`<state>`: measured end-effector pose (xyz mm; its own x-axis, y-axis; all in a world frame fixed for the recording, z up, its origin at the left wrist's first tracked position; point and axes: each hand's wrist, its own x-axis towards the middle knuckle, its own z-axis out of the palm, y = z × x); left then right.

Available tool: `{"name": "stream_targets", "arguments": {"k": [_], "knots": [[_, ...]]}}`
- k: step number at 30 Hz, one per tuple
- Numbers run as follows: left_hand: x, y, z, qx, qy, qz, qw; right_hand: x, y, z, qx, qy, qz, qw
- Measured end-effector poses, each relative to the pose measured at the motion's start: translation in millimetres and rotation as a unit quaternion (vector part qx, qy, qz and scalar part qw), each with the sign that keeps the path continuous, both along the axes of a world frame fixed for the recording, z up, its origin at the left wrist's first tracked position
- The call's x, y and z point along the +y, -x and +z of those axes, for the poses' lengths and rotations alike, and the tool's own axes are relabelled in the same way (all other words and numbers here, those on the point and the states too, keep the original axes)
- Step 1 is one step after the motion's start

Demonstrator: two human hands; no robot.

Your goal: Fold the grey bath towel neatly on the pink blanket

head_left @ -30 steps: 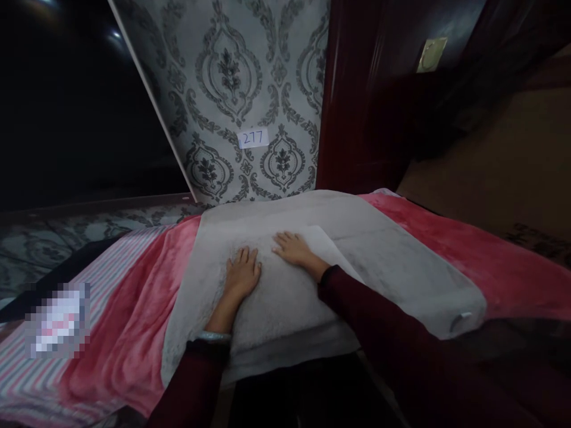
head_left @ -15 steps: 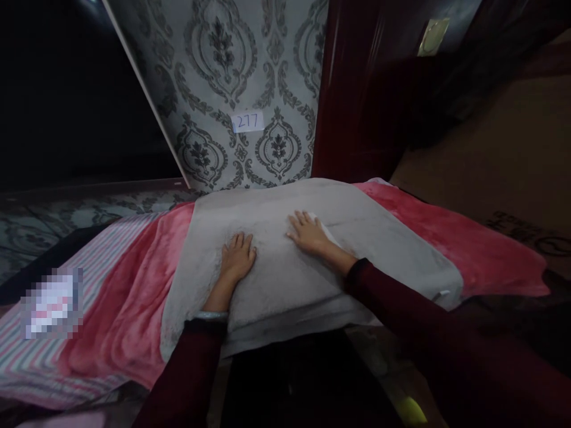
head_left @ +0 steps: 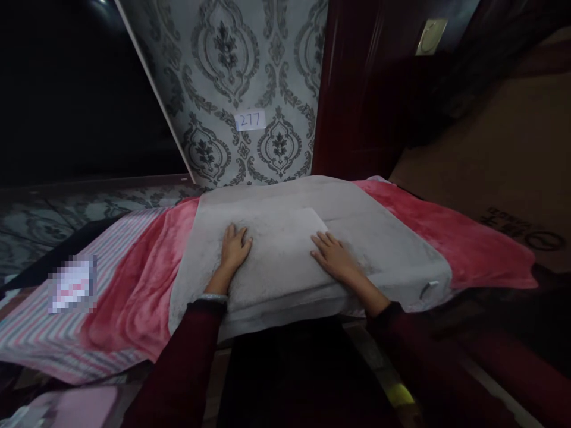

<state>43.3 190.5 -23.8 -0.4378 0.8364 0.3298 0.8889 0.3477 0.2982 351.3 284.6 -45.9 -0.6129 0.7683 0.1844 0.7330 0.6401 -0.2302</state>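
Note:
A light grey plush cloth [head_left: 276,255] lies spread over the middle of the table, with a folded layer of the same grey on top. My left hand [head_left: 234,248] rests palm down on the left part of that layer, its fingers spread. Further right, my right hand [head_left: 336,258] lies flat near the layer's right edge, fingers outstretched, holding nothing. Beneath the grey cloth a red plush blanket [head_left: 134,285] shows on the left and again on the right. A small white tag [head_left: 429,289] hangs at the cloth's front right corner.
A striped cloth [head_left: 102,249] covers the left end, with a blurred patch on it. A large dark screen [head_left: 80,89] stands at the back left. Behind are patterned wallpaper with a paper label [head_left: 250,119] and a dark red door [head_left: 357,89]. At right stands a cardboard box [head_left: 499,154].
My right hand has slid right and toward me over the grey cloth. My left hand has shifted slightly, its fingers now turned apart. The view has moved a little.

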Motion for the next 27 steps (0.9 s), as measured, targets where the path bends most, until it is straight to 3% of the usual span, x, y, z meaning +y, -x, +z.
{"name": "stream_targets", "arguments": {"k": [4,6,8,11,14,18,20,23,27], "knots": [[-5,13,0.2,-0.122,-0.065,0.039,0.99,-7,-43,-28.2,0.152,0.035,-0.064,0.986],[-16,17,-1.6,-0.207,-0.099,0.043,0.972,-15,-56,-38.1,0.256,0.088,-0.086,0.959],[-36,17,-6.0,-0.295,-0.133,0.032,0.946,-26,-63,-43.7,0.365,0.158,-0.097,0.913],[-72,12,-12.6,-0.401,-0.159,0.012,0.902,-43,-67,-46.2,0.504,0.254,-0.126,0.816],[-100,4,-12.1,-0.481,-0.172,0.015,0.86,-56,-65,-42.2,0.628,0.318,-0.148,0.694],[-109,-7,-3.0,-0.56,-0.183,0.045,0.807,-65,-55,-24.6,0.774,0.376,-0.158,0.484],[-104,-12,0.9,-0.582,-0.192,0.054,0.789,-67,-51,-13.7,0.803,0.394,-0.17,0.413],[-97,-19,4.7,-0.596,-0.194,0.06,0.777,-69,-49,-2.1,0.82,0.399,-0.18,0.369],[-96,-23,8.3,-0.601,-0.189,0.05,0.775,-85,-37,0.5,0.782,0.473,-0.17,0.367]]}}
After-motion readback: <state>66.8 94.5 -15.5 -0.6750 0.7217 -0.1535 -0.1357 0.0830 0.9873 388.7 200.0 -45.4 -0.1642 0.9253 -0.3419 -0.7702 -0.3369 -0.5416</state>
